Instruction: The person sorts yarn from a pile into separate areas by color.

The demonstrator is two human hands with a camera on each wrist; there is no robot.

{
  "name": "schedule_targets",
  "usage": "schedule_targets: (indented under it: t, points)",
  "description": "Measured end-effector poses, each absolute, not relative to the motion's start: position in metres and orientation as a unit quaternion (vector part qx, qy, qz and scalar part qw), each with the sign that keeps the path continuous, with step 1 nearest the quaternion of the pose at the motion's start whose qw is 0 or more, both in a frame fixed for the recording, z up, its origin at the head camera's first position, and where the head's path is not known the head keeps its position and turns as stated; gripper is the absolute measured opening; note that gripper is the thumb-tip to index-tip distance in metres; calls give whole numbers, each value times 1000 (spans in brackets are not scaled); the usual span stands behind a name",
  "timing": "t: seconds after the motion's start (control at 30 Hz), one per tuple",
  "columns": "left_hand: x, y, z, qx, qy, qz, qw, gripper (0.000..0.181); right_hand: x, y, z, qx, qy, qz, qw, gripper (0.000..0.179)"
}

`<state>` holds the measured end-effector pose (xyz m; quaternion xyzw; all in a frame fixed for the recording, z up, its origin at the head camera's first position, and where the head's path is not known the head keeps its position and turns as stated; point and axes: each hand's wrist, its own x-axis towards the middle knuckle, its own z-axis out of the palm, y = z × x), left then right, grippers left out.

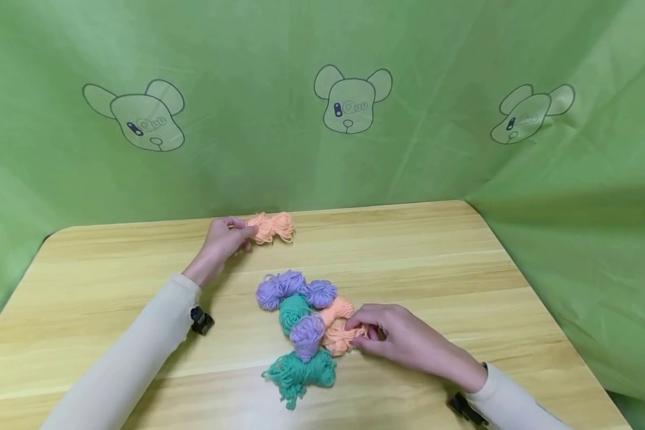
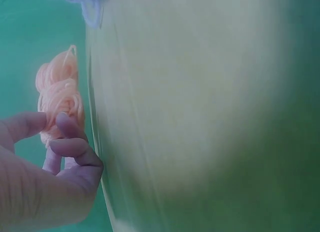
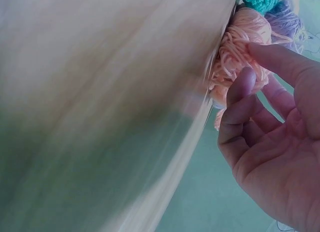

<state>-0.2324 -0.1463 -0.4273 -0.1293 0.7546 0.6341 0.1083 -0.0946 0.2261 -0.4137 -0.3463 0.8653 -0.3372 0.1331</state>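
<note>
Near the table's far edge, my left hand (image 1: 227,239) pinches one end of a peach yarn skein (image 1: 271,227) between thumb and fingers. The left wrist view shows the same skein (image 2: 61,91) pointing away from the curled fingertips. My right hand (image 1: 403,335) is at the right side of a yarn cluster, its thumb and fingers pinching a peach skein (image 1: 340,340). In the right wrist view, loose strands of this skein (image 3: 237,49) lie between thumb and index finger. Another peach skein (image 1: 338,308) sits just behind it, against a purple skein (image 1: 307,335).
The cluster also holds a teal skein (image 1: 294,313), purple skeins (image 1: 280,289) at the back, another purple skein (image 1: 321,293) and a teal skein (image 1: 306,371) with loose strands in front. Green cloth (image 1: 258,149) hangs behind and beside the wooden table (image 1: 435,251).
</note>
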Motion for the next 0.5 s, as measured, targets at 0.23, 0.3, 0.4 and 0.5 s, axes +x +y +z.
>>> schedule_targets:
  t: [0.23, 0.3, 0.4, 0.5]
  points:
    - [-242, -143, -426, -127, 755, 633, 117, 27, -95, 228, -412, -341, 869, -332, 135, 20]
    - [-243, -142, -426, -127, 755, 631, 123, 28, -95, 229, -413, -341, 868, -334, 137, 20]
    - [-243, -142, -427, -130, 754, 631, 126, 28, -95, 229, -413, -342, 866, -336, 139, 20]
    - [-243, -141, -426, -132, 754, 630, 129, 27, -95, 229, -413, -347, 864, -339, 137, 18]
